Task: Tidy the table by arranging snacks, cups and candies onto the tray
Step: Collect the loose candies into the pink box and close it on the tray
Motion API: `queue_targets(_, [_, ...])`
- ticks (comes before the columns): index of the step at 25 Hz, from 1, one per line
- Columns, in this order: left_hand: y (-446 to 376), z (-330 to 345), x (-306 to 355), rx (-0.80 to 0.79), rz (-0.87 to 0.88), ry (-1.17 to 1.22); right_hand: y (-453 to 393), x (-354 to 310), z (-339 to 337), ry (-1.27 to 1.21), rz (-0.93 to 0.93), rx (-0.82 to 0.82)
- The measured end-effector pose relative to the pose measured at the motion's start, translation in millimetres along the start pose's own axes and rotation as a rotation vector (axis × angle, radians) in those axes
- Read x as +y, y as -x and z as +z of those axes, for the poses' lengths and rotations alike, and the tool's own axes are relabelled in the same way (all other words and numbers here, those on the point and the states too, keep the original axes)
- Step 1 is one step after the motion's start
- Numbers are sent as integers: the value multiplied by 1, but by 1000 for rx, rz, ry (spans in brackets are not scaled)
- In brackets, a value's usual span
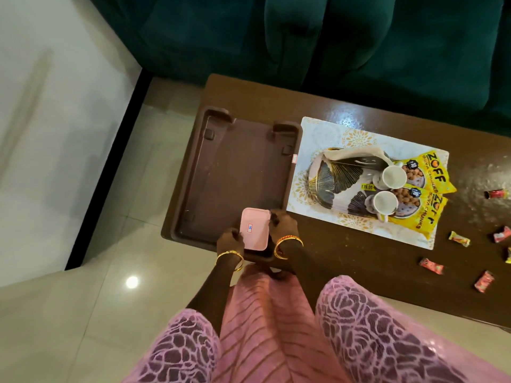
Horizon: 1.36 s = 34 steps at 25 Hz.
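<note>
Hands over the near end of the brown tray (235,172): left hand (231,241) and right hand (283,226), fingers curled, grip a small pink box (255,232), seemingly resting on the tray. Cups (394,176), snack packets (431,172) and candies (459,239) lie rightward on the table (345,252).

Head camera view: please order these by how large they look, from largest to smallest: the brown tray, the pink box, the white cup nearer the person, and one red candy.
1. Brown tray
2. Pink box, held by both hands
3. White cup
4. Red candy

The box lies nearer the camera than the cup, so that gap may be exaggerated.
</note>
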<state>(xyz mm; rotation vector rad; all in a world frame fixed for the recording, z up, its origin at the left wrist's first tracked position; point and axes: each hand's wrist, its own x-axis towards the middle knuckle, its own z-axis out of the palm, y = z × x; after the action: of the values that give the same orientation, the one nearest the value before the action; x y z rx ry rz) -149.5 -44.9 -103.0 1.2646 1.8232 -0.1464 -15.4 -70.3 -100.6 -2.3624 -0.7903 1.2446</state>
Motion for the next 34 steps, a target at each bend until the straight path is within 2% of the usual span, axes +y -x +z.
queue_targets(4, [5,-6,9,7,43,54,3,-6,-7,-101,52,95])
queue_targets(9, [21,-19,31,-40,231,19,15,-17,-44,-234,10,187])
queue_targets(11, [29,-20,47,-101,230,144,23,-11,-67,-277,9,219])
queue_targets(13, [35,-16,66,-233,84,453,30,-3,-89,-298,-13,221])
queue_targets(17, [45,13,94,-816,-230,792,53,18,-123,-489,63,121])
queue_targets(19, [55,40,106,-1002,-270,728,66,42,-143,-564,137,195])
queue_targets(24, [101,119,146,-1162,-201,487,89,123,-198,-591,223,327])
queue_targets(29, [148,199,165,-1180,-207,395,97,202,-252,-608,291,317])
queue_targets(34, [203,278,177,-1169,-276,413,98,281,-310,-438,287,216])
